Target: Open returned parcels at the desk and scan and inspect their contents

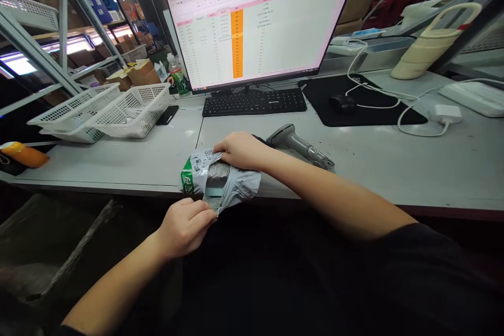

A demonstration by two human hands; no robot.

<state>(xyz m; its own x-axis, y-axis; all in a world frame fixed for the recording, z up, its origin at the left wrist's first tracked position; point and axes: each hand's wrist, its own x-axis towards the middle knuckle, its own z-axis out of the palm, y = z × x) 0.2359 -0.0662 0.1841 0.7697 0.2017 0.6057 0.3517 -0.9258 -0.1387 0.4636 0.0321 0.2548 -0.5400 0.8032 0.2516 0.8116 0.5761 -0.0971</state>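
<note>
A grey plastic mailing bag [242,186] with a green printed patch lies at the desk's front edge, torn open along its middle. Through the tear shows a greyish wrapped item with a pale blue part; its kind I cannot make out. My left hand [187,226] pinches the torn edge on the near side. On the far side, my right hand [240,149] grips the bag's upper edge with closed fingers. Just beyond my right wrist lies a grey handheld barcode scanner [301,144], its handle in clear wrap.
Behind the bag are a black keyboard [255,102] and a monitor [268,26] showing a spreadsheet. White perforated baskets [134,110] and a phone [167,115] are at left. A mouse [342,104] on a black mat and a white cable are at right.
</note>
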